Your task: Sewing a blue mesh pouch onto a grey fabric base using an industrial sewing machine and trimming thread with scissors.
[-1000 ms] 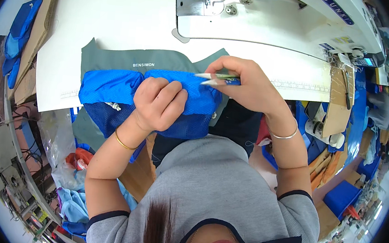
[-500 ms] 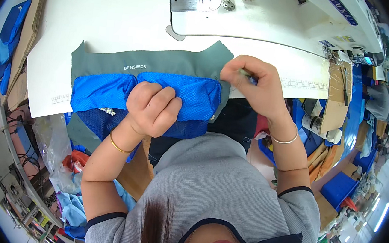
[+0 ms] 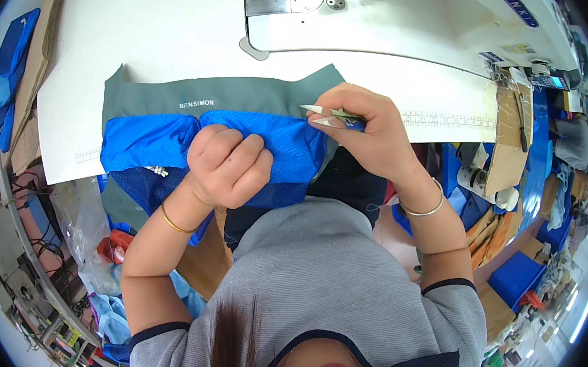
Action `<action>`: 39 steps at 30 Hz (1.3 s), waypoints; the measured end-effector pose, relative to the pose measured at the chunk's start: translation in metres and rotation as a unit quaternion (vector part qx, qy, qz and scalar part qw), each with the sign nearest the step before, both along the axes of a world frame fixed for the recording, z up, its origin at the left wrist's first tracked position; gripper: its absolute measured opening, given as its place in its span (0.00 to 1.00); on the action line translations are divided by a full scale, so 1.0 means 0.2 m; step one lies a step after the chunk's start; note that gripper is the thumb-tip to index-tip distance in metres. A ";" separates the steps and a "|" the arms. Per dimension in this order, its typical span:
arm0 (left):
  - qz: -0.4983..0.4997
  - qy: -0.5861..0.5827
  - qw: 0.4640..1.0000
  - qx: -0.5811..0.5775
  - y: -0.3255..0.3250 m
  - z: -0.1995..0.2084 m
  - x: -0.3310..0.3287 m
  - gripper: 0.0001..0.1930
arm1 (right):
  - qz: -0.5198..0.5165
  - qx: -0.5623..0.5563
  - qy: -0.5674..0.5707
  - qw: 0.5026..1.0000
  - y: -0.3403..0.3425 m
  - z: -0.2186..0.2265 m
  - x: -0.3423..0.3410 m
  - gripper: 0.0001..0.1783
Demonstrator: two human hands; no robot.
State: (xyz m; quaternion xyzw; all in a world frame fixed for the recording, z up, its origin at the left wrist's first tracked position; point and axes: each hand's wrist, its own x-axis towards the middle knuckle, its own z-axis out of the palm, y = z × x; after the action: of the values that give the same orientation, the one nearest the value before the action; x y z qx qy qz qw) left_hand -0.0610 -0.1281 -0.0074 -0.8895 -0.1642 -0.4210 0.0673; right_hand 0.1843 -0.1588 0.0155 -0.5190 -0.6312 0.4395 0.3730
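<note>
A grey-green fabric panel (image 3: 246, 95) with blue quilted-looking pockets (image 3: 149, 139) and dark blue mesh (image 3: 143, 186) below them lies over the table's near edge. My left hand (image 3: 229, 167) is closed on the blue cloth near the middle, its fingers curled into the fabric. In my right hand (image 3: 379, 131) is a pair of thread snips (image 3: 314, 109). Their two pointed blades stand apart, pointing left over the panel's right end, just above the blue pocket's upper corner. A short white cord (image 3: 157, 171) shows beside the mesh.
A white sewing machine (image 3: 391, 35) stands at the far side of the white table (image 3: 147, 24). Printed rulers run along the table's near edge. Cardboard with a dark-handled tool (image 3: 522, 130) is at the right. Bags and cloth lie below left, blue bins (image 3: 515, 280) at the right.
My right hand has turned and moved slightly left, bringing the snips' blades into view over the panel. The left hand keeps its grip; the cloth has shifted slightly left in view.
</note>
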 end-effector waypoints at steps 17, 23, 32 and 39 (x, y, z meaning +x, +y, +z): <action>-0.014 -0.018 1.000 -0.012 0.02 0.00 0.02 0.10 | 0.044 0.062 -0.087 0.993 0.04 -0.02 -0.08 0.03; -0.015 -0.027 0.999 -0.010 0.02 -0.01 0.02 0.10 | -0.039 -0.034 0.004 0.999 0.05 0.00 -0.11 0.12; -0.001 -0.008 1.000 -0.016 0.02 -0.02 0.01 0.12 | 0.049 -0.324 0.400 0.856 0.16 0.25 -0.01 0.11; 0.000 0.003 1.000 -0.013 0.03 -0.01 0.03 0.12 | -0.201 0.024 -0.034 0.979 0.07 0.12 0.05 0.14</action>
State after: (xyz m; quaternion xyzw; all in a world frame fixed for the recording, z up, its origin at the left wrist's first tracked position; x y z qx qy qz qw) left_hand -0.0553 -0.1230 -0.0097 -0.8917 -0.1693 -0.4161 0.0557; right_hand 0.1953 -0.1444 0.0385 -0.6408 -0.5370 0.3223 0.4439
